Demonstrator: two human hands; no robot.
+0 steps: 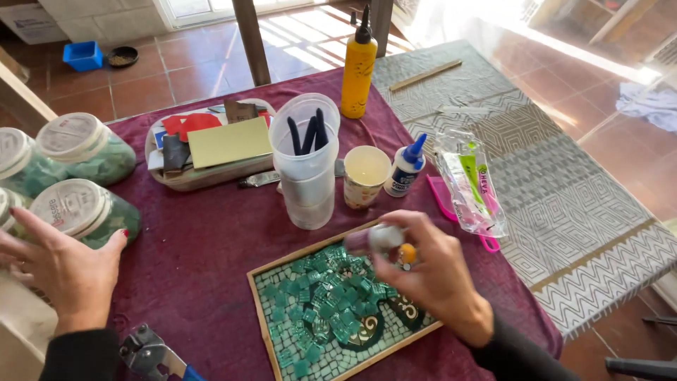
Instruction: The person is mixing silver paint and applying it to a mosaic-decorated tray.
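My right hand is closed around a small glue bottle with an orange tip, held over the upper right part of a framed mosaic panel of green and teal glass tiles with dark swirls. My left hand rests with spread fingers against a lidded plastic jar of green glass pieces at the table's left edge. Blue-handled tile nippers lie just below my left wrist.
Other jars of glass pieces stand at the left. A tray of coloured tile scraps, a clear tub holding dark tools, a paper cup, a white glue bottle, a yellow squeeze bottle and a plastic packet crowd the maroon cloth.
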